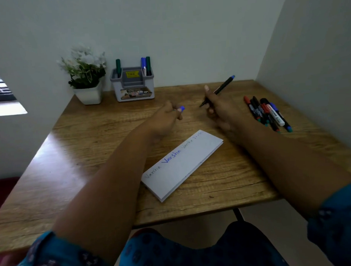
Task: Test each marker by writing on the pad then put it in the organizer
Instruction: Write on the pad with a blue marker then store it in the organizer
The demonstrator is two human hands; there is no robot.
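Observation:
My right hand (219,107) grips an uncapped black marker with a blue end (222,88), its tip pointing left and down above the table. My left hand (166,117) pinches the marker's blue cap (181,108), a short gap from the tip. The white pad (181,164) lies slanted on the table below both hands, with words written along its upper edge. At the back stands the grey organizer (132,84), which holds a green marker on the left, a blue and a green one on the right.
Several loose markers (267,112), red, black, white and blue, lie in a bunch at the right of the wooden table (92,155). A white pot of white flowers (87,76) stands left of the organizer. Walls close in behind and on the right.

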